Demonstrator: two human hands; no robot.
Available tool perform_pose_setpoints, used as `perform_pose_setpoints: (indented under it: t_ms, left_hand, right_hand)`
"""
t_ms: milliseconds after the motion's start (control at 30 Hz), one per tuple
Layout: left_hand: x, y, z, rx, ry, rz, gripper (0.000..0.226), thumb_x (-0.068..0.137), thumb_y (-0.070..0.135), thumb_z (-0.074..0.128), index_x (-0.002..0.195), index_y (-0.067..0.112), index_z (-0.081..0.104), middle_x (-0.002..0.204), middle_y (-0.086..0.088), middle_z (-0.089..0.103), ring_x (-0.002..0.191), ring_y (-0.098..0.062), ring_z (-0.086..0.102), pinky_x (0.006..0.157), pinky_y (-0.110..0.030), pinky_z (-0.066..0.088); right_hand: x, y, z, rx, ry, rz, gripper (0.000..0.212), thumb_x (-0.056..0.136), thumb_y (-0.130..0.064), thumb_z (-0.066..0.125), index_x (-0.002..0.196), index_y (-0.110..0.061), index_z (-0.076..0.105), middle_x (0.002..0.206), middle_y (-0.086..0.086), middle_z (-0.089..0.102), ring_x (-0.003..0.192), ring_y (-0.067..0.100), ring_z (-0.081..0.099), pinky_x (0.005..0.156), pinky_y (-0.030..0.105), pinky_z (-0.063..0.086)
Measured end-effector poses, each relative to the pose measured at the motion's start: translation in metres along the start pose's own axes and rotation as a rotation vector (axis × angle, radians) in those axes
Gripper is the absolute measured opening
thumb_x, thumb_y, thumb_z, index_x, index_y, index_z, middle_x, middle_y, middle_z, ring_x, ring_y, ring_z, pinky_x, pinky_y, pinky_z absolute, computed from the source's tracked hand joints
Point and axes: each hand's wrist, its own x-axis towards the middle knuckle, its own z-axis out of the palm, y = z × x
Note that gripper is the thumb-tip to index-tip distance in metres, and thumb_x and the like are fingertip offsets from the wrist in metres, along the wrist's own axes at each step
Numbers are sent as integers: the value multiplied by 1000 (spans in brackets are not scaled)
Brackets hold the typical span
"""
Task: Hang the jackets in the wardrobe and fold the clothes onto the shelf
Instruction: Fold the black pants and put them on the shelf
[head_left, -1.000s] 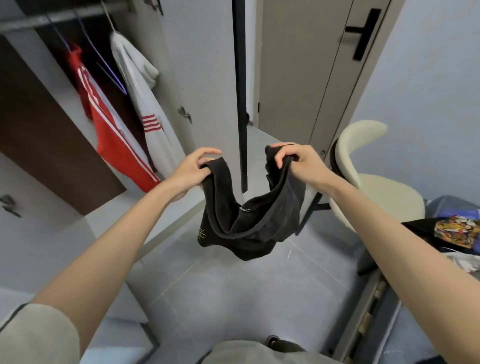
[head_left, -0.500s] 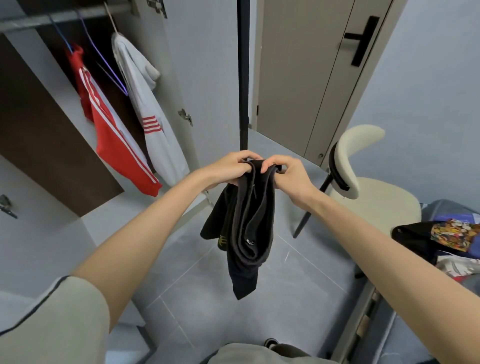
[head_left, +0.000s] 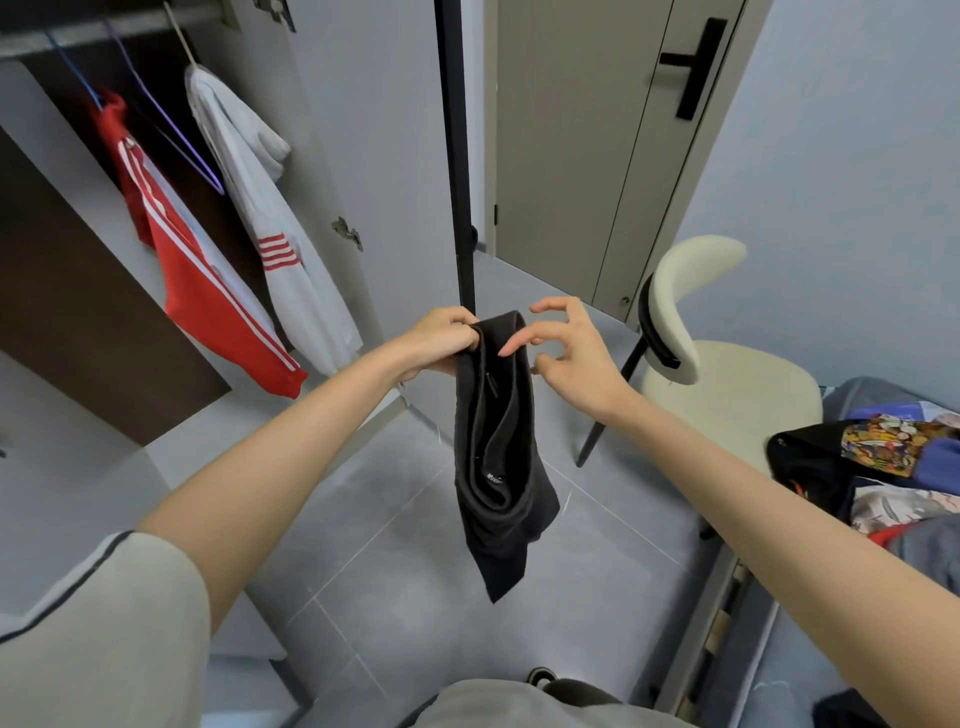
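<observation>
A black garment (head_left: 498, 457), folded in half lengthwise, hangs down over the grey floor in the middle of the view. My left hand (head_left: 441, 340) pinches its top edge and carries all its weight. My right hand (head_left: 569, 348) hovers just right of the top edge with fingers spread, holding nothing. In the open wardrobe at the upper left, a red jacket (head_left: 208, 280) with white stripes and a white jacket (head_left: 270, 228) with red stripes hang from the rail (head_left: 78, 34).
A cream chair (head_left: 727, 374) stands at the right. Beyond it a pile of clothes (head_left: 883, 467) lies on a bed at the right edge. A black vertical pole (head_left: 457, 156) rises behind my hands. An empty purple hanger (head_left: 176, 140) hangs between the jackets.
My hands came together, folding the spread black garment in half. My right hand then let go and drew back a little; the left hand keeps the garment.
</observation>
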Motion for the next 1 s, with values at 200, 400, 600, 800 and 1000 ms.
perform_pose_setpoints:
  t_ms: [200,400,600,800,1000]
  left_hand:
    - [6,-2,2,-91,87,-53,23,82,-1,42,87,16,57,72,-3,60,53,-11,62,50,-22,52]
    - [11,6,-2,-172,205,-36,22,81,-2,41,94,9,54,79,-9,56,66,-19,61,48,-23,53]
    - [12,-3,-25,-35,315,-106,17,81,-1,42,71,12,45,66,-8,57,46,-14,64,40,-19,43]
    - [11,-20,-28,51,223,-235,17,81,11,37,82,7,54,77,-14,60,57,-28,62,64,-36,60]
    - [18,-22,10,141,-49,-262,20,85,20,40,82,11,58,76,-8,60,60,-21,59,52,-25,54]
  right_hand:
    - [-15,2,-15,-713,-538,-47,54,83,-6,47,121,-44,57,124,1,42,103,25,53,67,30,34]
    - [-31,11,-5,-1054,-809,87,78,71,-38,79,137,-43,36,134,1,33,114,31,45,71,34,38]
    - [-21,29,-22,-1006,-257,-28,33,86,-40,64,112,-22,55,106,4,54,105,29,56,68,36,45]
    - [-5,41,-47,-608,-100,46,28,77,-24,74,83,-20,47,84,0,55,85,29,54,66,34,41]
    - [-29,61,-73,-451,-79,139,33,75,-7,73,82,-18,43,69,-3,52,71,24,48,66,37,40]
